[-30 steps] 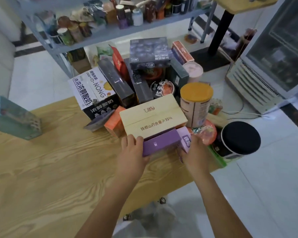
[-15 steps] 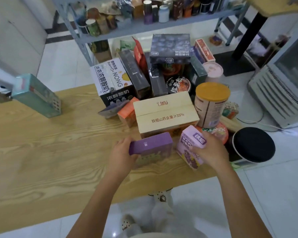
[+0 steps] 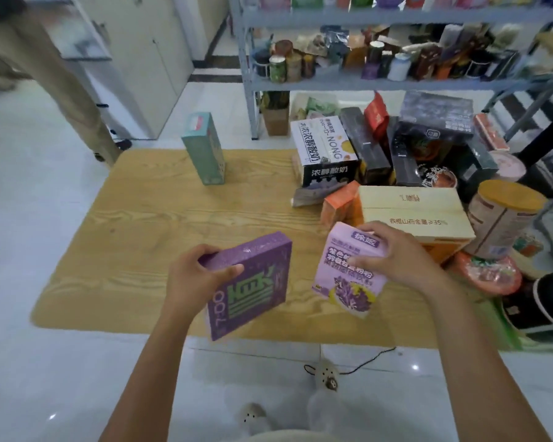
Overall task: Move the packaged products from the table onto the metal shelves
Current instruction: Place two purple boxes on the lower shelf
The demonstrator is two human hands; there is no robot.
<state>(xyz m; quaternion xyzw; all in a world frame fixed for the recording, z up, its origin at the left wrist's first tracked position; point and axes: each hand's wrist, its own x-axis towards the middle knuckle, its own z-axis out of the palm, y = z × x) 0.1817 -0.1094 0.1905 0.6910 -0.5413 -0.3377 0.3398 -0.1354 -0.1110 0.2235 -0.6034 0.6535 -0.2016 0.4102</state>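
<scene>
Presently, the left hand (image 3: 192, 282) gripped a dark purple box (image 3: 251, 283) by its upper left corner, thumb across the printed face and fingers behind the edge. The box was held tilted, clear of the worktop (image 3: 160, 224), over its near edge. The right hand (image 3: 396, 253) gripped a light purple carton (image 3: 348, 275) from the top right, fingers wrapped over its upper face. This carton was also lifted and tilted, just beside the dark purple box but not touching it.

Behind the right hand lay a pale wooden-look box (image 3: 412, 215) flat on the worktop, with an orange carton (image 3: 337, 205) touching its left side. To its right stood a round can with a tan lid (image 3: 502, 218). Behind these, a black-and-white milk carton box (image 3: 326, 151) stood among several dark boxes, crowded together at the far right of the worktop. A red-topped bowl (image 3: 489, 272) and a black-lidded tub (image 3: 543, 307) sat at the near right corner.

Well apart from that group, a teal box (image 3: 205, 148) stood upright near the far edge of the worktop.

Beyond the worktop stood the metal shelves (image 3: 396, 82), the visible tier already loaded with cans, jars and packets. A second person's trouser leg (image 3: 61, 74) was visible at the upper left, on the white tiled floor (image 3: 29, 218).
</scene>
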